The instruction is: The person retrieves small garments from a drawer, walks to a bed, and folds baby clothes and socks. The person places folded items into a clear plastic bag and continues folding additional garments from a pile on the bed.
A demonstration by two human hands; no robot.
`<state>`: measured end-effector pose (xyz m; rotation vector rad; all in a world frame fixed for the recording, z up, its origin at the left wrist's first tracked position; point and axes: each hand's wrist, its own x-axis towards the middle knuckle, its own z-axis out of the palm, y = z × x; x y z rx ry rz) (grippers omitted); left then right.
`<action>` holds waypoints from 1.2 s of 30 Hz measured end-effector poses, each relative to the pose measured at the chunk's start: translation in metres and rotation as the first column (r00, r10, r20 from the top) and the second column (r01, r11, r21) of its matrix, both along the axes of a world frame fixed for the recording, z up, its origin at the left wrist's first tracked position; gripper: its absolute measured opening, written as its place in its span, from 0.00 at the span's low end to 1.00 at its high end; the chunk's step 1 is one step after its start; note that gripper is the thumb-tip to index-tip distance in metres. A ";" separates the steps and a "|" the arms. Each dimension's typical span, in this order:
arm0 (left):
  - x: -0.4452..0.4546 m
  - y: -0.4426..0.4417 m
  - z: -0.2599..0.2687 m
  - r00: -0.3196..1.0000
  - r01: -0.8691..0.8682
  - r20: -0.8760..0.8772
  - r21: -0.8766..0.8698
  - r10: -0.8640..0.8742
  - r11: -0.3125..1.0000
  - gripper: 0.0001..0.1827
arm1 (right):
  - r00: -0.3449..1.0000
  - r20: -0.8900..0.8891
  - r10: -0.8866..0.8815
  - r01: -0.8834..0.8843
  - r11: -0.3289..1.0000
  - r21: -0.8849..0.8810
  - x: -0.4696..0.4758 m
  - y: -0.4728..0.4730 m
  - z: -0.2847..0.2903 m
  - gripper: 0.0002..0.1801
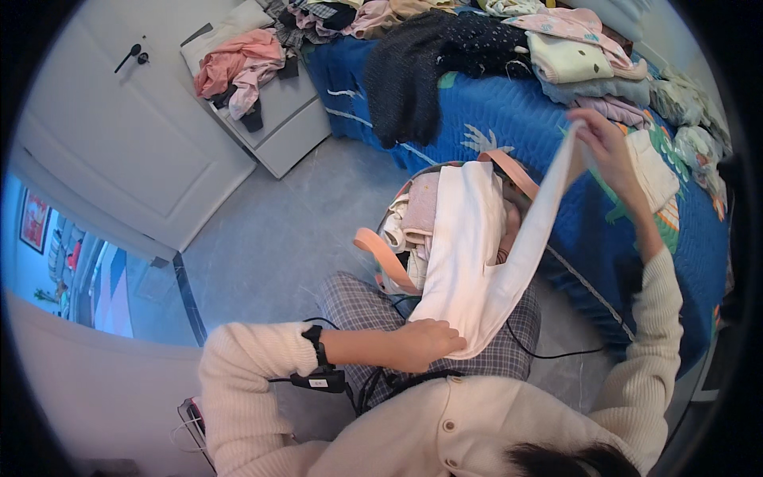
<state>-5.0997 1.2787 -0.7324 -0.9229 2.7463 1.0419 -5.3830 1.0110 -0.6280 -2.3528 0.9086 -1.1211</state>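
Observation:
A pair of white trousers [465,238] lies across my lap and over a round laundry basket [390,280] with peach-coloured strap handles. My left hand [428,344] grips the waist end of the trousers near my body. Up at the right, my right hand [602,140] pinches the end of one trouser leg and holds it raised, so that this leg slants away from the other. The other leg rests flat on the basket's contents. Inside the basket, a folded pink towel-like cloth [422,203] and other garments show beside the trousers; the rest is covered.
A bed with a blue quilt [477,113] stands ahead and right, bearing a dark speckled garment [405,65] and a folded stack [572,59]. Clothes [238,62] cover a white bedside cabinet [286,119]. A black cable [554,356] crosses near my legs. A white door [137,119] stands left.

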 end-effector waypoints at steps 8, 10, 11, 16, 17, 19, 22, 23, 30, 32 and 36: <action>-0.006 0.009 -0.012 0.996 -0.058 -0.072 -0.049 0.054 0.997 0.25 | 0.955 -0.292 0.059 -0.126 0.968 -0.216 0.156 -0.004 -0.049 0.18; -0.004 0.009 -0.013 0.996 -0.077 -0.052 -0.027 0.075 0.997 0.26 | 0.853 -0.513 0.098 -0.177 0.978 -0.108 0.155 0.012 -0.065 0.21; -0.003 0.008 -0.012 0.996 -0.078 -0.052 -0.012 0.077 0.997 0.27 | 0.796 -0.576 0.187 -0.220 0.975 0.013 0.148 0.022 -0.069 0.22; 0.002 -0.004 0.020 0.988 -0.107 -0.113 0.022 0.109 0.994 0.27 | 0.300 -0.678 0.671 -0.422 0.731 0.536 0.107 0.111 -0.078 0.38; 0.003 -0.010 0.029 0.963 -0.136 -0.227 0.064 0.147 0.989 0.26 | 0.264 -0.587 0.765 -0.560 0.617 0.552 0.099 0.131 -0.078 0.42; 0.007 -0.027 0.046 0.893 -0.181 -0.381 0.184 0.240 0.966 0.26 | 0.470 -0.504 0.724 -0.581 0.684 0.441 0.090 0.169 -0.082 0.43; 0.019 -0.065 0.059 0.907 -0.284 -0.269 0.173 0.323 0.943 0.20 | 0.684 -0.387 0.619 -0.432 0.770 0.469 0.092 0.170 -0.089 0.32; 0.025 -0.081 0.059 0.881 -0.320 -0.333 0.100 0.334 0.942 0.19 | 0.749 -0.361 0.556 -0.331 0.785 0.523 0.096 0.163 -0.093 0.29; 0.064 -0.156 -0.002 0.145 -0.974 -0.253 0.135 0.956 0.184 0.26 | 0.990 -0.086 0.112 0.036 0.387 0.921 0.111 0.056 -0.125 0.20; 0.061 -0.152 -0.030 0.245 -0.855 0.050 0.481 0.968 0.191 0.29 | 0.994 -0.049 0.094 0.008 0.392 0.920 0.110 0.055 -0.139 0.21; 0.034 -0.135 -0.082 0.280 -0.744 0.244 0.667 0.928 0.049 0.25 | 0.993 0.088 0.082 -0.114 0.408 0.906 0.104 0.059 -0.156 0.21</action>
